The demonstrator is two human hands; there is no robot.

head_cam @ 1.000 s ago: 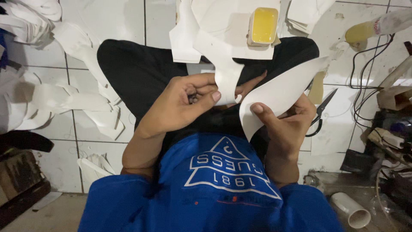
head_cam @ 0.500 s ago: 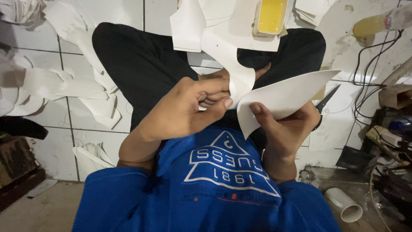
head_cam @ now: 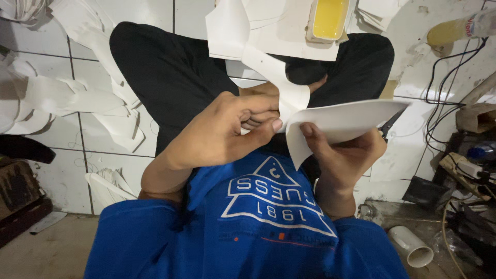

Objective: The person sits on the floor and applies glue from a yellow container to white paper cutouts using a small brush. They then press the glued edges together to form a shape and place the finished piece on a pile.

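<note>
A curved white sheet [head_cam: 346, 121] is pinched at its near edge by the right hand [head_cam: 346, 155], thumb laid on top and fingers curled beneath, so the grip is closed on it. The sheet is plain and unmarked, bowed upward like a shallow arch, its free end pointing toward 2 o'clock, held above the lap. At 9 o'clock from that grip, the left hand [head_cam: 227, 129] is closed on a narrow white strip [head_cam: 281, 88], the thumb tip pressed just beside the sheet's bent corner. The strip runs up toward 12 o'clock and is joined to a larger white cut-out piece [head_cam: 232, 31] lying across the knees. Black trousers [head_cam: 165, 72] and a blue shirt [head_cam: 248, 227] are seen beneath the hands. A yellow tray [head_cam: 329, 18] is set on white sheets at 12 o'clock. White offcuts [head_cam: 62, 98] are scattered on the tiled floor [head_cam: 62, 175] at 9 o'clock, and a white pipe piece [head_cam: 411, 247] lies at 4 o'clock.
</note>
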